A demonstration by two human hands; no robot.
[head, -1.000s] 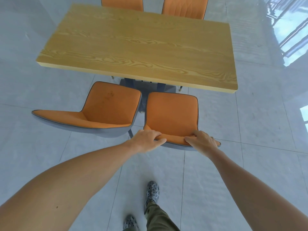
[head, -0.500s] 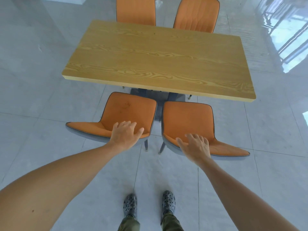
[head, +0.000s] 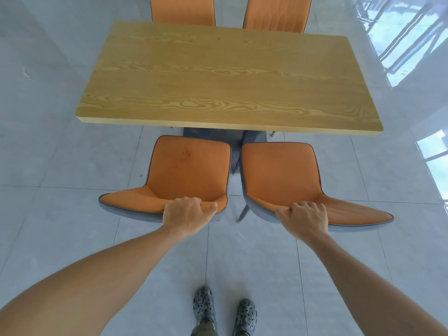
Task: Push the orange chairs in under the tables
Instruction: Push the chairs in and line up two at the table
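Two orange chairs stand side by side at the near edge of a wooden table (head: 225, 81), both seats out on the floor in front of the tabletop. My left hand (head: 188, 214) grips the top of the left chair's (head: 186, 170) backrest. On the right chair's (head: 281, 175) backrest top my right hand (head: 306, 220) is closed the same way. Beyond the table, two more orange chairs, the far left one (head: 183, 9) and the far right one (head: 276, 13), show only their backrests above the far edge.
Grey glossy floor tiles (head: 60, 154) surround the table. My two feet in grey shoes (head: 224, 311) stand behind the chairs. Bright window reflections (head: 412, 40) lie on the floor at the right.
Both hands left the right chair's backrest; my left hand moved to the left chair. Each hand has now closed on its own chair's backrest. The view shifted left, centring the table.
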